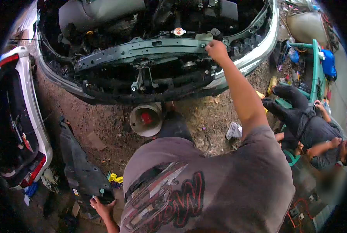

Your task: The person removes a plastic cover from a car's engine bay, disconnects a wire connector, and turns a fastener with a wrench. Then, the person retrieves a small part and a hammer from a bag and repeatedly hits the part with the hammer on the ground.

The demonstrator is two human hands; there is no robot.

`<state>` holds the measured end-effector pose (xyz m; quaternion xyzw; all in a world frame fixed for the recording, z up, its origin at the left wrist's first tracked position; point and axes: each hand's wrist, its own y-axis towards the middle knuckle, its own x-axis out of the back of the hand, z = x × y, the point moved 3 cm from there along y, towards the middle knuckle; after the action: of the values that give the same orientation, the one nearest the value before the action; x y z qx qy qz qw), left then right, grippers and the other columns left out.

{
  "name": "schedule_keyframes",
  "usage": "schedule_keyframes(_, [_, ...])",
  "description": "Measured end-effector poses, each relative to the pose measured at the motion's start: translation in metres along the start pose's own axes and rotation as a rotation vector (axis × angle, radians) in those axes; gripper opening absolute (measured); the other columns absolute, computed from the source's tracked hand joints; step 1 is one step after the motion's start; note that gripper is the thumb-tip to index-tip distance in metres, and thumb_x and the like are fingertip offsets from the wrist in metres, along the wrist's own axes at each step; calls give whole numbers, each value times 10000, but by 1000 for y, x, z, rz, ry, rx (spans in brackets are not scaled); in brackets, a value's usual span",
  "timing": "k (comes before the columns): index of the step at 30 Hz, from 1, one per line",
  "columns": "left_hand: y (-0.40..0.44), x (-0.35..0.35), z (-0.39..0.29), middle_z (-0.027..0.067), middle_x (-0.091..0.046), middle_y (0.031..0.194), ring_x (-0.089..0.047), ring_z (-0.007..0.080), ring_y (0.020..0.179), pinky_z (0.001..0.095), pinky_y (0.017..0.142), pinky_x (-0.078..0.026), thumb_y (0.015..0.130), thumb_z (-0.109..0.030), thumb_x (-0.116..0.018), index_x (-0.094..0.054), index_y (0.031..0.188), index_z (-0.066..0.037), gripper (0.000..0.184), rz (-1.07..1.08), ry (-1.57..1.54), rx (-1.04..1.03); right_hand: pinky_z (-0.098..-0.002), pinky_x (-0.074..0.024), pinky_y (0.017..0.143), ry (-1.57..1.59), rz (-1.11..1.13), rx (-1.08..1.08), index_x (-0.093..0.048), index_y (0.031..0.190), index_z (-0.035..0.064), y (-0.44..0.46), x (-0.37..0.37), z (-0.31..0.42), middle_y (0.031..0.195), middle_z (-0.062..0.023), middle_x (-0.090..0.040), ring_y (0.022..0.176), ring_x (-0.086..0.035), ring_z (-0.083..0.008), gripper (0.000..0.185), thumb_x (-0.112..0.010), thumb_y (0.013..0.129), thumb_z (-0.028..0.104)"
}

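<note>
Left hand [102,207] was clamped on the black panel [80,167] | right hand [217,51] was at the green crossbar [142,47]; gripping or not, cannot tell | pale bucket [153,129] sat near the car front [103,96]

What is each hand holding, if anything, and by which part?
The left hand holds the black panel by its near end. The right hand is at the metal bar; whether it holds anything is unclear.

Bucket [146,119] on gritty ground [113,116]
</note>
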<state>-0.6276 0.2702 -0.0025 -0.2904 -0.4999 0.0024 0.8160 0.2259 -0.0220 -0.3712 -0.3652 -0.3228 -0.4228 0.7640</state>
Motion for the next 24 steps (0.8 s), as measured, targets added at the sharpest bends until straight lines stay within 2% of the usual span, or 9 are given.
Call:
schedule_keyframes(1, [0,3,-2,254,-427,1361,-414,493,1250,564,1041,-422,369,-337,-1011,-447,1402,19,1230,1,2,-4,-369,-563,723,62,-12,37,-718,925,3,-2,6,7,795,-129,-729,716,-736,-231,165,-664,835,130])
schedule_keyframes(5, [0,1,-10,261,-424,1367,-416,496,1251,566,1048,-415,376,-350,-1003,-449,1387,31,1214,16,13,38,-365,-570,731,86,-160,127,-737,925,10,-2,22,15,766,-132,-733,731,-748,-227,154,-650,852,115])
schedule_keyframes(7, [-1,-2,-12,262,-425,1366,-418,496,1250,567,1049,-414,383,-352,-998,-448,1381,38,1205,-4,13,28,-364,-577,737,-8,-119,79,-753,938,16,4,20,7,760,-138,-739,720,-755,-227,157,-653,861,108])
schedule_keyframes(10, [-3,-3,-12,262,-434,1358,-426,495,1245,570,1046,-413,393,-354,-992,-460,1373,34,1181,-52,24,3,-362,-582,741,19,-99,97,-764,950,19,14,6,-5,760,-142,-744,707,-757,-233,168,-663,868,125])
schedule_keyframes(12, [-4,-1,-11,258,-444,1348,-432,492,1240,570,1040,-415,392,-353,-991,-488,1323,32,1127,-128,32,-19,-360,-585,736,-8,-70,108,-770,957,20,17,5,-3,751,-142,-745,699,-758,-236,174,-671,874,138])
schedule_keyframes(15, [-4,16,-22,257,-454,1337,-438,491,1230,572,1036,-415,401,-328,-990,-508,1259,27,1046,-110,20,4,-358,-586,731,-37,-11,98,-774,953,20,23,6,1,737,-144,-742,692,-756,-243,182,-677,879,155])
schedule_keyframes(20, [0,25,-20,254,-469,1319,-443,487,1222,567,1027,-418,402,-301,-996,-511,1211,22,997,-191,41,-26,-369,-585,742,-9,54,92,-778,922,17,26,4,3,725,-140,-738,676,-745,-252,203,-692,860,190])
schedule_keyframes(23, [8,50,-42,256,-473,1315,-443,487,1221,566,1023,-415,401,-301,-1001,-512,1200,24,992,-218,51,2,-414,-585,787,-91,84,107,-781,899,25,23,7,14,782,-170,-744,753,-745,-308,240,-714,822,242])
schedule_keyframes(24, [12,56,-49,258,-474,1316,-443,488,1222,567,1021,-414,402,-304,-1003,-513,1190,28,985,-216,40,17,-455,-577,841,-168,97,90,-779,917,28,22,7,18,889,-193,-743,850,-728,-361,268,-718,825,272])
